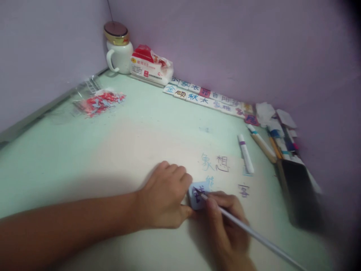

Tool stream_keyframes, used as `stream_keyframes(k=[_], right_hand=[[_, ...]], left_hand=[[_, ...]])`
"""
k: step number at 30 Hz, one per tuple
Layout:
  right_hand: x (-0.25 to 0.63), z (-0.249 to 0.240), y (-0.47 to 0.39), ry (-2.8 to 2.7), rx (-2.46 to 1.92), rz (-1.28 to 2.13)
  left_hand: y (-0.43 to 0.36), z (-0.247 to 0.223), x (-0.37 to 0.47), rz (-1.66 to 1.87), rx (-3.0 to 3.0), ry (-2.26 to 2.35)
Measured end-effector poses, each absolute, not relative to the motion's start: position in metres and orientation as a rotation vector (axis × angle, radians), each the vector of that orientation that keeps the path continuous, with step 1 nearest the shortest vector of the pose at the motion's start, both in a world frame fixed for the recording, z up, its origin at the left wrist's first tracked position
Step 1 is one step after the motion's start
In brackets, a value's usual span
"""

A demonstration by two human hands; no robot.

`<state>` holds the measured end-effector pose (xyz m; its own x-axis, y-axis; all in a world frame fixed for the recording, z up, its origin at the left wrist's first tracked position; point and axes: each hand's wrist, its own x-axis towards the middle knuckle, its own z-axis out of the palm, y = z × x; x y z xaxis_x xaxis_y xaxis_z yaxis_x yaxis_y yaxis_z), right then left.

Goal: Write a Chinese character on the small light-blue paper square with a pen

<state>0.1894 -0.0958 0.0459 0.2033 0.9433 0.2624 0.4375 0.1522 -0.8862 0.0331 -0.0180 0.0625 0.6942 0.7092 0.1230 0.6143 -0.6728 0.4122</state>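
Note:
A small light-blue tile (194, 205) with a dark purple character on its face lies on the pale tabletop. My left hand (166, 194) pins it from the left, fingers curled at its edge and thumb by the lower corner. In my right hand (228, 222) is a long, thin, silvery paintbrush (248, 229), pinched near its front end. Its dark tip touches or hovers just over the character; which of the two I cannot tell. Characters (222, 163) in blue and purple are written on the table surface above the tile.
A purple-banded marker (246, 154), more pens (262, 143) and a black phone (300, 192) lie to the right. Character tiles (197, 98) line the wall beside a tissue pack (152, 67) and lidded white mug (121, 56). Red and blue shavings (101, 102) sit on clear plastic.

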Motion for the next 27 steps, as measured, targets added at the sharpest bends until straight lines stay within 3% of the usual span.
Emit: stream_keyframes(k=[27], right_hand=[[0.1862,0.0464,-0.0937,-1.544,-1.505,0.541]], left_hand=[[-0.0181,0.0619,0.0334,0.437,2.570,1.045]])
